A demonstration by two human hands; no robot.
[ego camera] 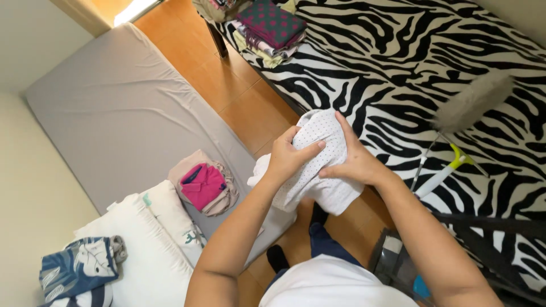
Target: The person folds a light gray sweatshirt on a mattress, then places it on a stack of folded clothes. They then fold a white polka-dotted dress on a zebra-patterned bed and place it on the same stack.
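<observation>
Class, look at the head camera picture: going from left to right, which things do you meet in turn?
Blue patterned cloth → pink shirt → left hand → right hand → grey feather duster.

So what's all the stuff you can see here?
dotted cloth: one, white with small dots, held in both hands over the floor
bed: one, black and white zebra cover, right
clothes stack: one, folded, purple dotted piece on top, on the bed's far corner
duster: one, grey and fluffy with a white and green handle, on the bed
mattress: one, grey, on the floor, left
pink shirt: one, folded on a beige piece, on the mattress
pillows: white, stacked, lower left
blue cloth: one, blue and white print, on the pillows
floor: orange tiles
left hand: grips the cloth
right hand: grips the cloth
</observation>
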